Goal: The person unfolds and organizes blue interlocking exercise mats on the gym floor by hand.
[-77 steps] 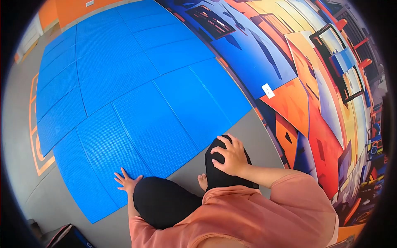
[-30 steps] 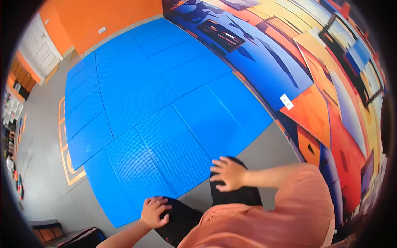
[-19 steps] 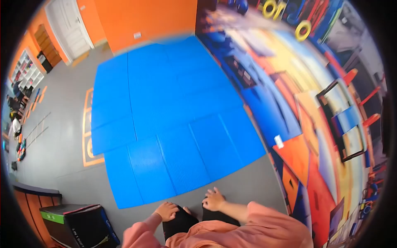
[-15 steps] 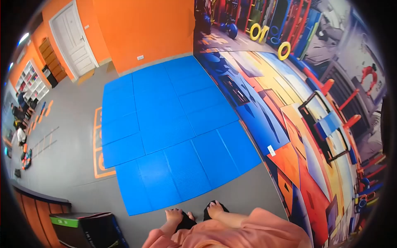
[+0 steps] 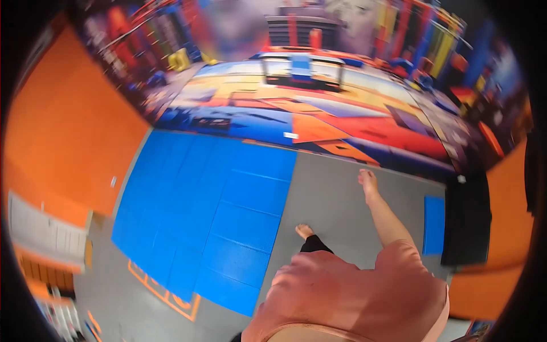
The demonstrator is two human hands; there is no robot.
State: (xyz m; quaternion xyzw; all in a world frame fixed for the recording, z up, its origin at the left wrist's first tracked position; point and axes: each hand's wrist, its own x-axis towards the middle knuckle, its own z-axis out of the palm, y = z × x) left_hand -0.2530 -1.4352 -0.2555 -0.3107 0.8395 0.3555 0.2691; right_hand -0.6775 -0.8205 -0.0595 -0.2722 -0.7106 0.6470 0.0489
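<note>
1. Since the earlier frame, the right hand (image 5: 368, 181) moves from the knee to right of centre, outstretched against the grey floor (image 5: 333, 188).
2. Its finger spread is too blurred to tell.
3. The left hand is out of view.
4. Blue mats (image 5: 242, 219) lie left of centre.

We get bright, even light, with a pale sheen on the near part of the blue mats (image 5: 176, 188). Beyond the blue mats, blur smears the mural (image 5: 347, 134); left of them, the orange wall (image 5: 68, 137) bows, and black vignetting rings our view.
</note>
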